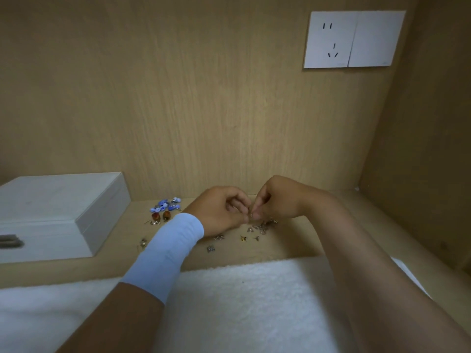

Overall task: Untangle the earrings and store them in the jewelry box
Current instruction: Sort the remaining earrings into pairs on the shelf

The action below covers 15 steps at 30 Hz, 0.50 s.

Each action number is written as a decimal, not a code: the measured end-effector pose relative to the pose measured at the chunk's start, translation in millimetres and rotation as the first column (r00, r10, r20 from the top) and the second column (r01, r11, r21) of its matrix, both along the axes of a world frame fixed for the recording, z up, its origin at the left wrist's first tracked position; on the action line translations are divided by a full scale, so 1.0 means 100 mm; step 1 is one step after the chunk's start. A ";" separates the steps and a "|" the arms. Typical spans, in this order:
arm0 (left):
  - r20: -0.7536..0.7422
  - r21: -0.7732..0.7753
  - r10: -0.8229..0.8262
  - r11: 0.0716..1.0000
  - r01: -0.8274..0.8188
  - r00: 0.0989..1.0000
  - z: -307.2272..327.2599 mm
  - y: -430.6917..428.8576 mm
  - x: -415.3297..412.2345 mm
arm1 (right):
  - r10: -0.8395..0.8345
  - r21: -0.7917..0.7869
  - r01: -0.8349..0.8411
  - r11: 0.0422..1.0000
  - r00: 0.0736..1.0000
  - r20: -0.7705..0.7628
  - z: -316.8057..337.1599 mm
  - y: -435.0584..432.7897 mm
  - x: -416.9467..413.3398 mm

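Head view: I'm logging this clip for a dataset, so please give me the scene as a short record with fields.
left hand: pinches a small metal earring piece, detail too small to tell
right hand: pinches the same piece from the other side
box: white rectangular jewelry box, lid closed, left on the light wooden shelf
loose earrings: blue bead earrings, amber bead earrings, small metal earrings scattered on shelf
foreground: white fleecy cloth
wall: white wall socket
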<state>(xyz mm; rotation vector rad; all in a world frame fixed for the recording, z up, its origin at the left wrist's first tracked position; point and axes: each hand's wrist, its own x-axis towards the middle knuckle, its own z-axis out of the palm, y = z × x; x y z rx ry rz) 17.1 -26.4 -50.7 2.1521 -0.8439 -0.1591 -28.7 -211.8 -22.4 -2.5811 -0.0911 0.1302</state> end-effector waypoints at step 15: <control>-0.046 -0.106 0.108 0.988 -0.112 0.993 0.07 0.26 0.18 | 0.041 -0.093 -0.050 0.994 0.995 -0.096 -0.05 0.16 0.02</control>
